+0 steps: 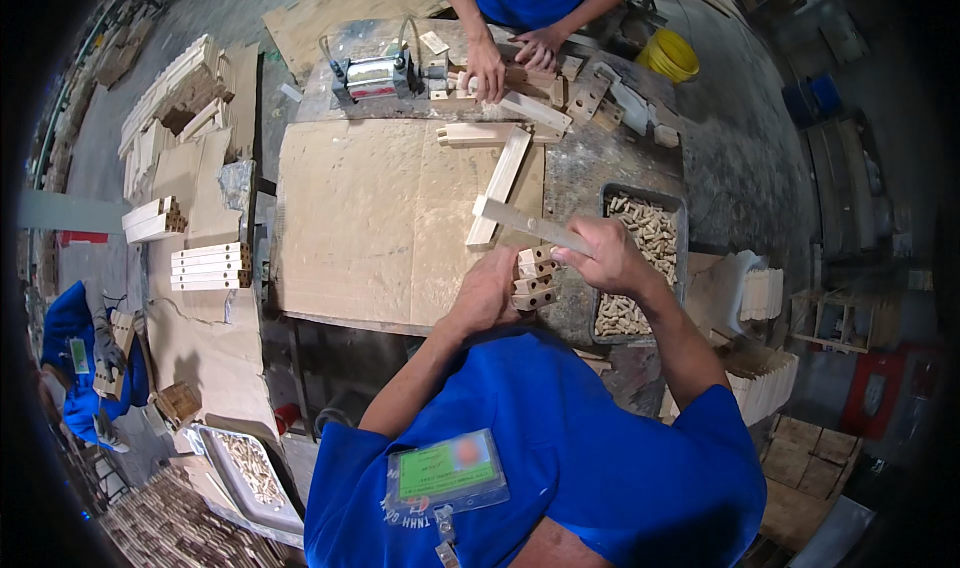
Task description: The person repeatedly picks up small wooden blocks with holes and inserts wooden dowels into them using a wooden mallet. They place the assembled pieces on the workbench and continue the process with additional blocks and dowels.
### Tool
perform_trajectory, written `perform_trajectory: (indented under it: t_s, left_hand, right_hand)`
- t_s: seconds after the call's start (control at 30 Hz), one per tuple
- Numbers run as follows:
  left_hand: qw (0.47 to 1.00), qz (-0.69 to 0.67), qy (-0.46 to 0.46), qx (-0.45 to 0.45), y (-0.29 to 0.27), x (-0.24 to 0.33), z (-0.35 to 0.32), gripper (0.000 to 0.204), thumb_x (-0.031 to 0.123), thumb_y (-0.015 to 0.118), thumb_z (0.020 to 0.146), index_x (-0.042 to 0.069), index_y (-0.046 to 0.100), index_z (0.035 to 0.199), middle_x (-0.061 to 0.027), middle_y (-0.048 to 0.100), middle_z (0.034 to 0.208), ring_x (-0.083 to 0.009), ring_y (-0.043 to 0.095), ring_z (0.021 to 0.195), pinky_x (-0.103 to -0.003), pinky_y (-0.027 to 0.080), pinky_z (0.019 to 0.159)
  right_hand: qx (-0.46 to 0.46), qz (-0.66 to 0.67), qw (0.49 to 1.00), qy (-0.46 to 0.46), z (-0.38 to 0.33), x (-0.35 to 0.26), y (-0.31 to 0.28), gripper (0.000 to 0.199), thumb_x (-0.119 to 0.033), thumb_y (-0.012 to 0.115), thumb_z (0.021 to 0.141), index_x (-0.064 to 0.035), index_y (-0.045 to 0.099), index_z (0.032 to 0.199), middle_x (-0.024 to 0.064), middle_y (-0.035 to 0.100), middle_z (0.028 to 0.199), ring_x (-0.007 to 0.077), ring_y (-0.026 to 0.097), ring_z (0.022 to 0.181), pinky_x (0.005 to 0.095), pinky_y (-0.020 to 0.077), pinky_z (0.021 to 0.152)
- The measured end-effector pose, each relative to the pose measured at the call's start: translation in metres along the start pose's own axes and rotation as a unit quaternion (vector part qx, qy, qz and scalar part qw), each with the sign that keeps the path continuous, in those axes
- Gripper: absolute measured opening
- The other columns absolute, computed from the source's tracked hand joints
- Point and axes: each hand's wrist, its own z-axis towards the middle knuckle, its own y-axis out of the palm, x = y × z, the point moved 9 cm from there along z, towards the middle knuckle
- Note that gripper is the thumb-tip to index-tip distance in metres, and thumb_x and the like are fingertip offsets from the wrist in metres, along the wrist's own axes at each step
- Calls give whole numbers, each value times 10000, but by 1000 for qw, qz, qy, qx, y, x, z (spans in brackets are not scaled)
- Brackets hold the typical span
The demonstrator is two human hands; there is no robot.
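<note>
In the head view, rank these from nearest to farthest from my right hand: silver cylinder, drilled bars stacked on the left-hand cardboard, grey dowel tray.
From your right hand:
1. Grey dowel tray: right beside it, on its right.
2. Silver cylinder: ahead, well to the left.
3. Drilled bars: farthest, off left on the cardboard.
</note>
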Motion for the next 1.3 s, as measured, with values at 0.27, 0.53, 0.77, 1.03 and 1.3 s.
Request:
perform_trajectory:
  t_s: [0.27,0.53,0.77,1.03,1.3]
  left_hand:
    - [1000,9,-10,10,-1,-4,-1,782,208,858,771,62,486,1443,-183,633,1133,-430,630,1105,-526,514,931]
    - [999,42,6,23,5,-13,-6,610,171,813,769,52,511,1285,-181,604,1037,-429,629,1025,-512,517,855]
    - [998,48,-39,-10,9,-15,1,661,137,865,698,54,506,1246,-184,607,1065,-426,633,1068,-508,525,888]
    - [998,55,-39,-1,7,-17,-4,713,149,879,693,53,510,1296,-191,607,1131,-422,627,1129,-500,533,950]
    - [998,46,-33,-6,5,-12,-5,687,160,876,709,50,516,1284,-191,602,1148,-422,619,1135,-494,529,949]
  right_hand:
    - [-21,-62,995,-76,13,-20,4,290,-169,833,888,7,605,861,200,625,778,411,658,715,483,510,656]
    - [0,-58,998,10,5,-10,15,220,-154,795,901,-1,636,889,229,680,792,441,696,748,489,530,667]
    - [45,-24,997,55,0,3,10,258,-199,824,909,-2,696,1016,197,705,807,387,722,743,475,545,680]
    - [67,242,944,213,-39,32,-1,254,-201,851,947,-20,693,1030,17,701,856,103,664,722,279,519,616]
    - [97,464,838,269,-72,60,2,218,-131,816,982,-3,717,1128,68,752,977,122,717,854,279,594,763]
